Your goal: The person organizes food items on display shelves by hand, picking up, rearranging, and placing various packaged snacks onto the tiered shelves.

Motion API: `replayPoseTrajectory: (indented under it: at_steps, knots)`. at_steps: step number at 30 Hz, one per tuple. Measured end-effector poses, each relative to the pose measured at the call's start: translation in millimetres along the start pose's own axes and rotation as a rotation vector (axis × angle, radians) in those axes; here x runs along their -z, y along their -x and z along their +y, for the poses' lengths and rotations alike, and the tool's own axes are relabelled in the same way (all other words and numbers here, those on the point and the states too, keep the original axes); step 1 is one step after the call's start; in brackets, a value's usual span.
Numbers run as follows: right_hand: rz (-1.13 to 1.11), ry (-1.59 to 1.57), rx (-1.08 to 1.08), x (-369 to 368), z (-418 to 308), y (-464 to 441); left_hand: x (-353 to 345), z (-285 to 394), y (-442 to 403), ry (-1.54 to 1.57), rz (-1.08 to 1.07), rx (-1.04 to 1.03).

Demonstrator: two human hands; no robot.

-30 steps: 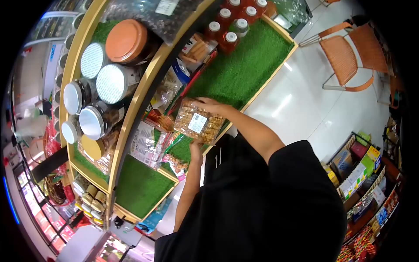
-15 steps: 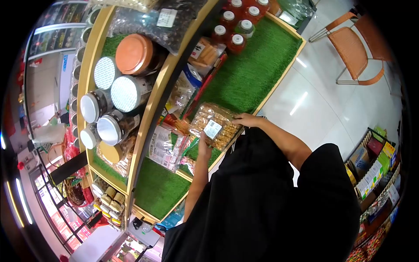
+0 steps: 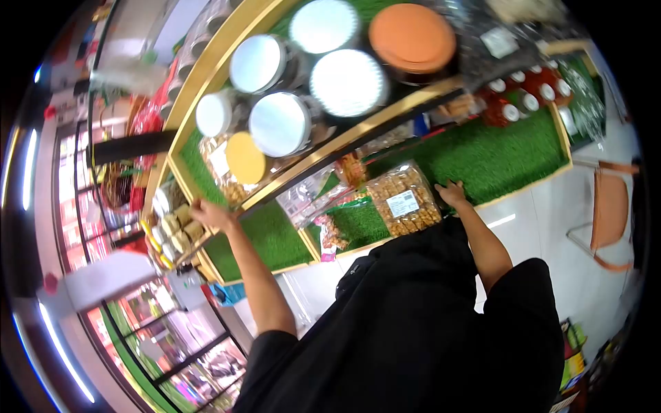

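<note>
The clear package of brown snacks with a white label lies on the green turf shelf, in front of my body. My right hand is just right of it, fingers apart, resting near the shelf's front edge and holding nothing. Far to the left, my left hand reaches to the shelf corner beside small jars with pale lids. Its fingers are blurred, and whether they grip anything is unclear. A smaller pink-edged snack bag lies left of the package.
Large lidded jars and an orange-lidded jar stand on the upper shelf. Red bottles are at the shelf's right end. An orange chair stands on the floor at right. Glass doors are at lower left.
Both hands have come off the snack package, which now lies on the shelf. My left hand has moved far left to the small jars. The view has turned toward the left.
</note>
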State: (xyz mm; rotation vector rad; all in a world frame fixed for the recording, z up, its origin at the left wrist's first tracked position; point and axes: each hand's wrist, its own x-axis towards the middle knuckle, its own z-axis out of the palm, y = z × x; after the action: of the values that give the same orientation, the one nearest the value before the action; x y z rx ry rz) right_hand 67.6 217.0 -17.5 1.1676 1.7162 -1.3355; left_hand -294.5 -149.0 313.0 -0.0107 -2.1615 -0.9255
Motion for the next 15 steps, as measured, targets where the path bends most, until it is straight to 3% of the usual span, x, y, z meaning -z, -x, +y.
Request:
replayPoseTrajectory:
  at_steps: [2,3,5,7,8,9,11,13,15]
  knots:
    - [-0.044,0.018,-0.044,2.4,0.2,-1.9,-14.2,1.4,-10.3,-0.145,-0.336,0.024]
    - [-0.052,0.043,-0.048,-6.2,7.4,-6.8,-19.7,3.0,-15.9,-0.146,-0.330,0.174]
    - [0.001,0.298,0.123,-4.6,23.0,-28.4,-26.0,-19.5,-20.4,-0.151,-0.273,0.010]
    - [0.003,0.179,0.022,5.8,0.4,5.6,-28.8,-43.6,-26.2,-0.262,-0.290,-0.089]
    - [0.037,0.232,0.054,1.4,8.8,-1.4,-28.8,-70.7,-33.8,-0.403,-0.398,-0.054]
    - [0.074,0.279,0.101,-6.4,22.3,-18.3,-40.1,-96.3,-42.8,-0.534,-0.501,-0.022]
    - [0.042,0.437,0.227,0.1,37.2,-27.7,-53.6,-125.6,-50.3,-0.602,-0.530,-0.187]
    - [0.019,0.525,0.538,6.7,74.8,-58.7,-60.6,-86.6,-65.3,-0.484,-0.508,-0.430]
    - [0.208,0.664,0.619,-1.9,92.8,-74.3,-75.1,-95.9,-78.0,-0.391,-0.507,-0.350]
